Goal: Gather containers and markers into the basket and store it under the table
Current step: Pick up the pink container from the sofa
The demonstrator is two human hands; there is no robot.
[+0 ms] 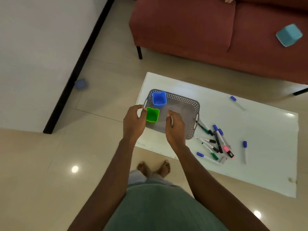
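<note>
A grey perforated basket stands on the left part of the low white table. A blue container sits upright in the basket's far left corner, with a green container just in front of it. My left hand is at the basket's left edge, fingertips touching the green container's side, thumb and finger apart. Hovering over the basket's near side, my right hand has loosely curled fingers and nothing clearly in it. Several markers lie piled right of the basket. Two blue-capped markers lie apart.
A light blue container lies tipped on the red sofa behind the table. A small blue-grey container rests on the tiled floor by the dark skirting of the wall. My bare feet stand at the table's near edge.
</note>
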